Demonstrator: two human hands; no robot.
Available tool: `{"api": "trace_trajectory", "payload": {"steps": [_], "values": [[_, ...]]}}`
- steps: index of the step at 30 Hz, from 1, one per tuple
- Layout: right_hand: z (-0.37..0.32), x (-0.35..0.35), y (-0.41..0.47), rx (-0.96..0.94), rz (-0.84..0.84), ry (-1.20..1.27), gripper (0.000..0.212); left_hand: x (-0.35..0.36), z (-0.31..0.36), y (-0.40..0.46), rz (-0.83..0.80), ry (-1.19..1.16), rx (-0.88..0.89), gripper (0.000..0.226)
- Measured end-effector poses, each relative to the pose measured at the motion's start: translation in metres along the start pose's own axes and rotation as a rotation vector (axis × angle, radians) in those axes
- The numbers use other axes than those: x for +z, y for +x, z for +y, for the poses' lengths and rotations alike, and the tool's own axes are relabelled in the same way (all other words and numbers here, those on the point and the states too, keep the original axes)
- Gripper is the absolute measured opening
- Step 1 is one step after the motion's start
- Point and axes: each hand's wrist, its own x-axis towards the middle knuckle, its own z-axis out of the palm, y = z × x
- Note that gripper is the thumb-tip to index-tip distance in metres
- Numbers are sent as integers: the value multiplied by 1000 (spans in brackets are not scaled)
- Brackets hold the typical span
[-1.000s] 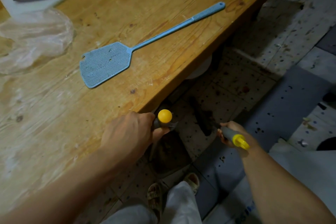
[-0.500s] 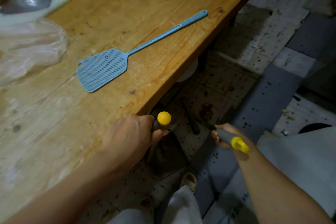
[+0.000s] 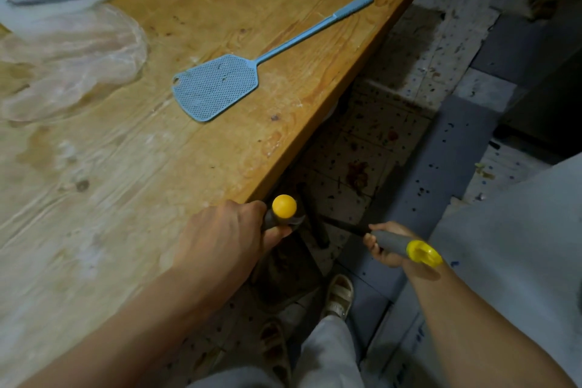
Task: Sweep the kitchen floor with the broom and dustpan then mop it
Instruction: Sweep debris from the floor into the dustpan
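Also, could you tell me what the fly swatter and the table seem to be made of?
The fly swatter looks like matte light-blue moulded plastic: perforated mesh head, thin one-piece stem, ribbed grip. The table looks like varnished wood, probably pine: visible grain and knots, with the orange finish worn pale in patches.
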Motion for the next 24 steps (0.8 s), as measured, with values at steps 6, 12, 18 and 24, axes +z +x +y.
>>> {"api": "trace_trajectory", "payload": {"steps": [6, 12, 18, 24], "values": [[22, 12, 4, 81, -31, -43, 68, 9, -19, -25, -17, 1, -39, 49], [29, 24, 26, 105, -4, -68, 42, 13, -24, -32, -39, 13, -84, 39], [7, 29, 42, 43, 18, -96, 37, 21, -25, -23, -40, 16, -117, 47], [-20, 28, 51, -199, 125, -94, 30, 21, -20, -8, -59, 16, -123, 46]]}}
